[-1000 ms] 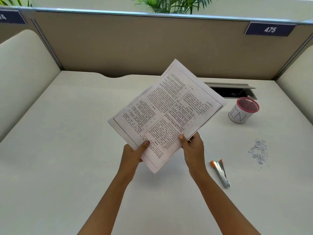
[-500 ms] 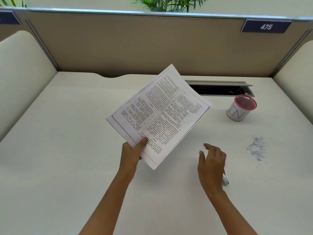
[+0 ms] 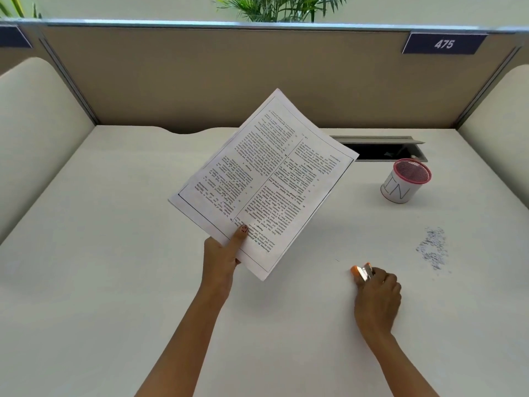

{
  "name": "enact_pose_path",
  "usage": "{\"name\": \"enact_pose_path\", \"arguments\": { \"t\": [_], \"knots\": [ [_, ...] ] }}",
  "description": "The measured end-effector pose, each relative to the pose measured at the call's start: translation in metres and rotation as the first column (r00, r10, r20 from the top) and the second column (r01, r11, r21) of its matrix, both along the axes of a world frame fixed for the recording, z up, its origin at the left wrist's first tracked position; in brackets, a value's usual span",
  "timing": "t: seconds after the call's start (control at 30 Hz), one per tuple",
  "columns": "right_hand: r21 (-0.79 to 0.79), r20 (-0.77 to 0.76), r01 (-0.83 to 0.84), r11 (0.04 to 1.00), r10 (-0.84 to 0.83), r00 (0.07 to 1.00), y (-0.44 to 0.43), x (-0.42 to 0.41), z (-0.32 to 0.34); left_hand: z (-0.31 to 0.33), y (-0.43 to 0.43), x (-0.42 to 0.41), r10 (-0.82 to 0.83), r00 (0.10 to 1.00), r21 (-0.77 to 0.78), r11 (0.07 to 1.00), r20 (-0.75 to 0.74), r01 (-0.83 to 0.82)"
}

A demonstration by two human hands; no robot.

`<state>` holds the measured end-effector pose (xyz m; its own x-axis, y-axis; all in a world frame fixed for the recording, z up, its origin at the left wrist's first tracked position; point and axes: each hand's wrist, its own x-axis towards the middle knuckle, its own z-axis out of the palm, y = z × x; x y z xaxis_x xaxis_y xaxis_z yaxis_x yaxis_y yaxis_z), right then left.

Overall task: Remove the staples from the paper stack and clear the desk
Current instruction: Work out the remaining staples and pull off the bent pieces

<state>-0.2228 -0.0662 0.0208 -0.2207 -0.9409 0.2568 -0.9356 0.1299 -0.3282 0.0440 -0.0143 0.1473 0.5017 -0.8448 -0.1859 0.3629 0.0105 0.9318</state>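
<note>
My left hand [image 3: 221, 259] pinches the near corner of a printed paper stack [image 3: 263, 181] and holds it tilted above the middle of the white desk [image 3: 114, 253]. On the desk to the right, my right hand [image 3: 376, 299] is closed over the orange and silver staple remover [image 3: 362, 272]; only its orange tip sticks out past my fingers. A small heap of pulled staples [image 3: 433, 247] lies on the desk beyond and right of that hand.
A white cup with a pink mesh rim [image 3: 405, 180] stands at the back right. Behind it a cable slot [image 3: 378, 149] lies open in the desk. Beige partition walls close the desk at the back and both sides.
My right hand let go of the paper, swung right and down, and closed over the staple remover. The left hand alone now holds the stack.
</note>
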Motion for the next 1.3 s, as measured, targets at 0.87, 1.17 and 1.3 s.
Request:
{"name": "enact_pose_path", "arguments": {
  "t": [0.87, 1.17, 1.3],
  "knots": [
    [0.107, 0.98, -0.867, 0.486, 0.096, 0.175, 0.033, 0.08, 0.187, 0.057, 0.002, -0.023, 0.211, 0.977, -0.12, 0.971, 0.033, -0.205],
    [0.135, 0.944, -0.858, 0.495, 0.199, 0.264, 0.034, 0.086, 0.196, 0.067, 0.006, -0.028, 0.25, 0.961, -0.093, 0.966, 0.117, -0.24],
    [0.136, 0.938, -0.854, 0.502, 0.211, 0.274, 0.034, 0.087, 0.2, 0.073, 0.009, -0.03, 0.258, 0.958, -0.094, 0.964, 0.124, -0.248]
  ]
}}
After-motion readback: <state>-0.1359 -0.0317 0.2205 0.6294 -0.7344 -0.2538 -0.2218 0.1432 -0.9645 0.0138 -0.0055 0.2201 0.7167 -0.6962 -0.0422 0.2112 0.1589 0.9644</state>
